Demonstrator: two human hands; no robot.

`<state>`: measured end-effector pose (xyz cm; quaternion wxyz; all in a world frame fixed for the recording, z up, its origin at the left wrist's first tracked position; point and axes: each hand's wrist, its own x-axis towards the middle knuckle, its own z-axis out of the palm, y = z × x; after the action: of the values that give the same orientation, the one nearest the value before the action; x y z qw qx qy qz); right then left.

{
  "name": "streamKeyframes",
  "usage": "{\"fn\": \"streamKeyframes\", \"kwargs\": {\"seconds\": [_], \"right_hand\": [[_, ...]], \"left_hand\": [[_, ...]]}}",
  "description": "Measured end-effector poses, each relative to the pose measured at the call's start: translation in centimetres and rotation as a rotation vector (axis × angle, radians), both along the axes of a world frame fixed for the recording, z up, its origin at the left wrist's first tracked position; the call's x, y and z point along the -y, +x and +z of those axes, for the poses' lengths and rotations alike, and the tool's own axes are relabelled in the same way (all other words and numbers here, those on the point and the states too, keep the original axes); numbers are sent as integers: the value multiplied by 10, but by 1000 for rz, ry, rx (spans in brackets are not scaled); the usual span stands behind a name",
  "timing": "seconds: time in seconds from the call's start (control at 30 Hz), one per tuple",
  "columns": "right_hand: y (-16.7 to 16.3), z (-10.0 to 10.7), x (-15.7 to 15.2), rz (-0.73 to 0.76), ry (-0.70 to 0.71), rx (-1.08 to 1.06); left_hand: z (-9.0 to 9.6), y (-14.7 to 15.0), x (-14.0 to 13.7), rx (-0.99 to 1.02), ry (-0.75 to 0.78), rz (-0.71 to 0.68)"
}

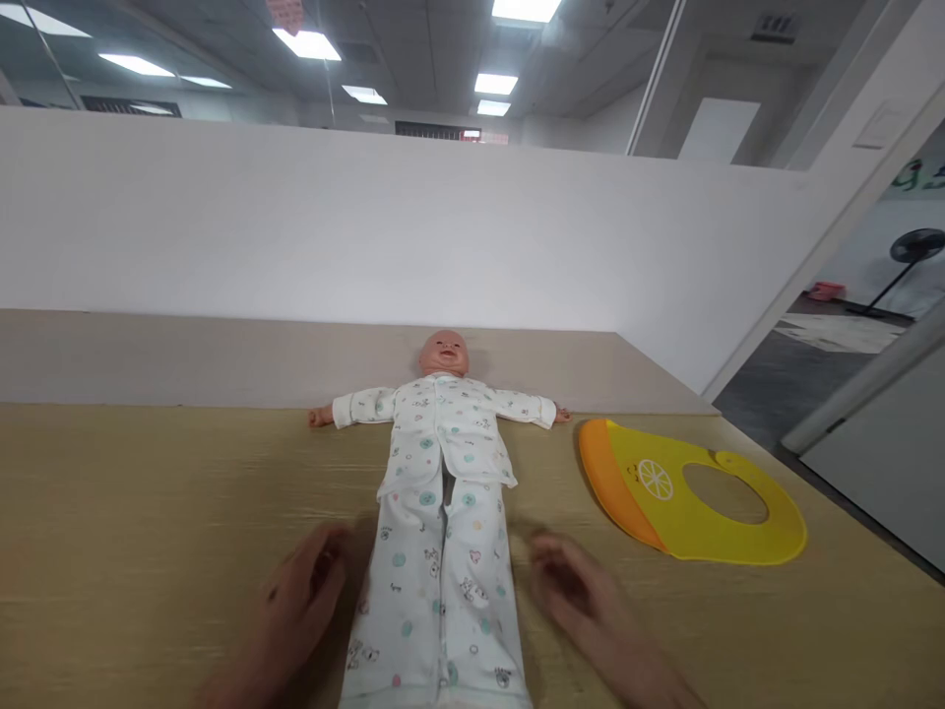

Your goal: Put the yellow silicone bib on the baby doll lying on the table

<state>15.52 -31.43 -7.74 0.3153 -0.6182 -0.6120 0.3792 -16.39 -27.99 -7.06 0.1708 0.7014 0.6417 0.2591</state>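
A baby doll (447, 353) lies on its back with arms stretched out sideways. It wears a white printed jacket (454, 423) and matching white trousers (472, 591); the trouser ends run to the bottom of the view. Left of the trouser legs is my left hand (310, 586), blurred, its fingers loosely curled with a gap to the thumb and nothing in it. My right hand (580, 596) mirrors it on the other side, also blurred, half open and holding nothing. Neither hand appears to grip the cloth.
A yellow bib (709, 537) with an orange pocket lies flat to the right of the doll. The tan tabletop (148, 512) meets a pale strip (184, 359) and a white partition (295, 226) behind. Beyond the right edge, a black fan (916, 246) stands on the floor.
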Motion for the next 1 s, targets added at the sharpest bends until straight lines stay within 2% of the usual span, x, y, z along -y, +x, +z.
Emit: {"fn": "streamKeyframes", "kwargs": {"seconds": [0.13, 0.2, 0.3, 0.43, 0.7, 0.83, 1.0], "right_hand": [[-2, 13, -55, -132, 40, 292], [-9, 15, -75, -119, 62, 375], [-23, 14, -87, -143, 88, 426], [-35, 7, -90, -174, 116, 306], [-42, 5, -96, -173, 114, -115], [-44, 6, -96, -138, 111, -148], [-43, -2, -98, -120, 178, 2]], "left_hand": [[5, 14, -51, -179, -104, 2], [10, 25, -61, -248, -116, -37], [15, 39, -63, -280, -109, -35], [15, 49, -61, -318, -104, 41], [23, 56, -63, -267, -96, 58], [16, 57, -64, -231, -52, 34], [5, 58, -71, -226, -69, 90]]}}
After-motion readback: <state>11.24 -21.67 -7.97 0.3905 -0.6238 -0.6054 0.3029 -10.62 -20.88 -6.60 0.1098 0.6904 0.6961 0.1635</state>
